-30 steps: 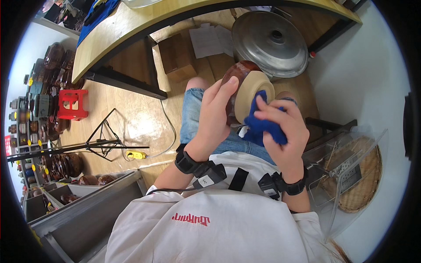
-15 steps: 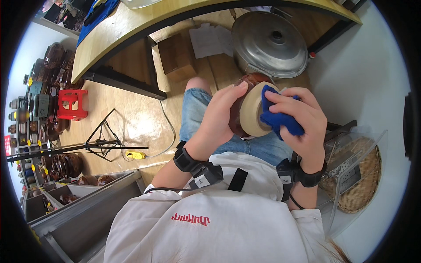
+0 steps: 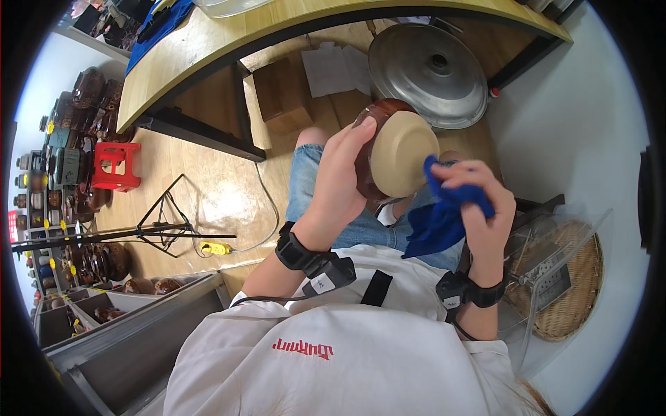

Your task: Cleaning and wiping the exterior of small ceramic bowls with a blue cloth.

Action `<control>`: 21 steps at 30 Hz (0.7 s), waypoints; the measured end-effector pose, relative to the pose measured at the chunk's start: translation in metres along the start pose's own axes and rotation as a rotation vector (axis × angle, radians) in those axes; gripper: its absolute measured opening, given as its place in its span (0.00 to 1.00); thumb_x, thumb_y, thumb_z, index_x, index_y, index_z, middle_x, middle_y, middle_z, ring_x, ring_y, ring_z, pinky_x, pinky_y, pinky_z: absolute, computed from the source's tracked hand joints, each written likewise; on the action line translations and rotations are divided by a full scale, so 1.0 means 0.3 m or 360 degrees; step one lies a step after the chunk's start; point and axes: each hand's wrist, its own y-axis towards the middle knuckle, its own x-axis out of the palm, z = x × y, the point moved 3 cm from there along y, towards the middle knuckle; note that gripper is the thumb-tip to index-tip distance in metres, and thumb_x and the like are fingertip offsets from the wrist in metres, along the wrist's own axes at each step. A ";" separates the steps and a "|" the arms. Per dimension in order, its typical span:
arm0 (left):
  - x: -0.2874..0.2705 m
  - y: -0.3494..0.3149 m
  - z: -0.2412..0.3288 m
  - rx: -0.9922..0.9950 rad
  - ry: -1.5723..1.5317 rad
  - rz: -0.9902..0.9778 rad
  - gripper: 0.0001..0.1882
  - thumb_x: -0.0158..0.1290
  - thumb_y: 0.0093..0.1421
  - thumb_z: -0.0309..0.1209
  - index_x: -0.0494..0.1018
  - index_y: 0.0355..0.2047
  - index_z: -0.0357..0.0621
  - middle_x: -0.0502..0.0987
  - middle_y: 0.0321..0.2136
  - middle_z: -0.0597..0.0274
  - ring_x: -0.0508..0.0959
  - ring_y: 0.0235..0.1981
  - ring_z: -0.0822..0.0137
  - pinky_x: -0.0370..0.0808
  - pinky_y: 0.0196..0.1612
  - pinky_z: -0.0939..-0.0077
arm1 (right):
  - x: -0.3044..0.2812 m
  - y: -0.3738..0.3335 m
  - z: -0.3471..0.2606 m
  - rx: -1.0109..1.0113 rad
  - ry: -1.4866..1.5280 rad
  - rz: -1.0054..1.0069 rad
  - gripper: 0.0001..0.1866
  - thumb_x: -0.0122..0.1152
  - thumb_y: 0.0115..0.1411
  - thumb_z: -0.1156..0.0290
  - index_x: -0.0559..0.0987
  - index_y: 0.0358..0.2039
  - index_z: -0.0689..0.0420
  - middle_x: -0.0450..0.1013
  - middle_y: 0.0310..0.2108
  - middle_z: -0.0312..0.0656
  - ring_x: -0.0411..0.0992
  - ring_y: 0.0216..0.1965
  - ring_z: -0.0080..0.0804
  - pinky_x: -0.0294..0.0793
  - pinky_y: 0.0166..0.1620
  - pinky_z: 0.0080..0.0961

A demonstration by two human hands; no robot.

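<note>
My left hand (image 3: 345, 166) grips a brown glazed ceramic pot (image 3: 368, 154) by its side, thumb up along the glaze. The pot is tilted so that its bare beige base (image 3: 406, 154) faces right, above my lap. In my right hand (image 3: 489, 201) a crumpled blue cloth (image 3: 438, 225) is bunched between the fingers and hangs down. One end of the cloth reaches close to the edge of the base; whether it touches, I cannot tell. The pot's mouth is turned away and hidden.
A wooden table (image 3: 208, 52) spans the front. Beneath it are a cardboard box (image 3: 282, 90) and a large metal lid (image 3: 444, 83). A black stand (image 3: 163, 225) and red stool (image 3: 116, 166) are left; a woven basket (image 3: 576, 277) is right, beside clear plastic panels.
My right hand has drawn the blue cloth off the pot's base, down and to the right, and the cloth hangs looser. The pot has turned slightly, showing more of its base.
</note>
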 end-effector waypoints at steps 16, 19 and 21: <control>-0.048 0.014 -0.021 -0.0014 0.0085 0.0118 0.15 0.42 0.59 0.34 0.68 0.41 0.36 0.74 0.35 0.59 0.75 0.35 0.71 0.71 0.38 0.78 | 0.040 0.028 0.051 -0.0020 -0.0268 -0.0237 0.12 0.50 0.36 0.77 0.77 0.24 0.60 0.73 0.25 0.44 0.71 0.30 0.34 0.69 0.35 0.23; -0.036 0.004 -0.018 -0.0041 0.0075 0.0059 0.15 0.42 0.59 0.35 0.68 0.41 0.36 0.74 0.35 0.59 0.75 0.35 0.70 0.71 0.38 0.78 | 0.009 0.053 0.041 -0.0061 -0.0120 -0.0045 0.14 0.47 0.36 0.81 0.77 0.25 0.60 0.74 0.29 0.43 0.71 0.33 0.33 0.69 0.38 0.24; -0.039 0.014 -0.030 -0.0058 0.0095 0.0049 0.15 0.42 0.59 0.35 0.68 0.40 0.36 0.74 0.35 0.59 0.75 0.35 0.70 0.71 0.38 0.78 | 0.032 0.077 0.026 -0.0138 -0.0156 -0.0105 0.14 0.48 0.35 0.81 0.76 0.26 0.60 0.74 0.31 0.42 0.70 0.34 0.34 0.69 0.39 0.25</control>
